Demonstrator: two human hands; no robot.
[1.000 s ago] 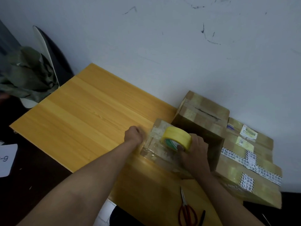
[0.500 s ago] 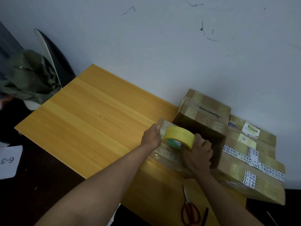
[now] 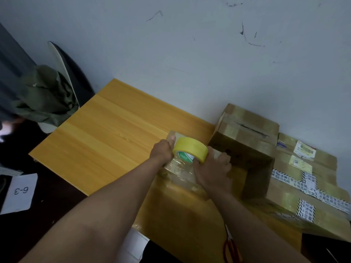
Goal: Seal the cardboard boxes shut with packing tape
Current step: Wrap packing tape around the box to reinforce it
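A small, flat cardboard box, shiny with clear tape, lies on the wooden table in front of me. A yellow roll of packing tape stands on top of it. My right hand grips the roll from the near side. My left hand presses on the box's far left corner, right beside the roll, thumb stretched out. A taller box stands just to the right, and a wide, flat box with labels and printed tape lies beyond it.
Red-handled scissors lie at the table's near edge, by my right forearm. A chair with green cloth stands at the left. A paper marked 6-3 lies on the dark floor. The wall runs behind the boxes.
My left hand slid right along the small box, from its left edge to right beside the roll. The right hand kept its hold on the roll.
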